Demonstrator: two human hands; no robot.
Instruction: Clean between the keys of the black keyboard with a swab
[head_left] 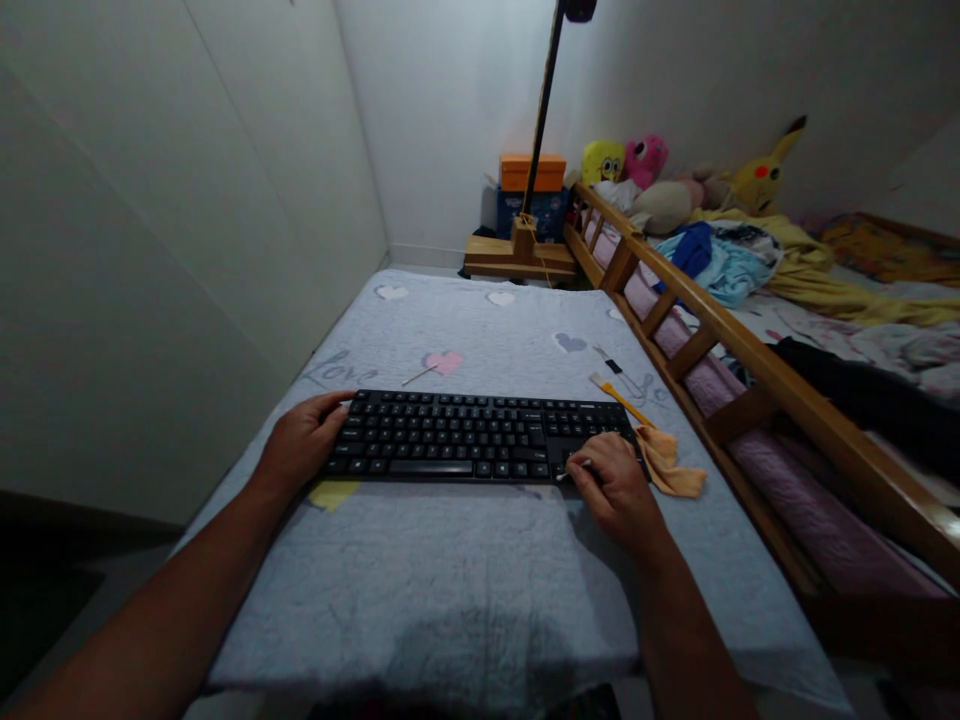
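Note:
A black keyboard lies flat across the cloth-covered table. My left hand grips its left end, thumb and fingers around the edge. Over the keys at the lower right, my right hand pinches a cotton swab, whose white tip touches or nearly touches the keys near the front edge. Behind the keyboard a second cotton swab rests on the cloth. Beside my right hand is a crumpled orange cloth, partly next to the keyboard's right end.
A yellow-handled brush and a thin tool with a black band lie right of the keyboard. A wooden bed rail runs along the table's right side. At the far end stands a wooden base with a black pole.

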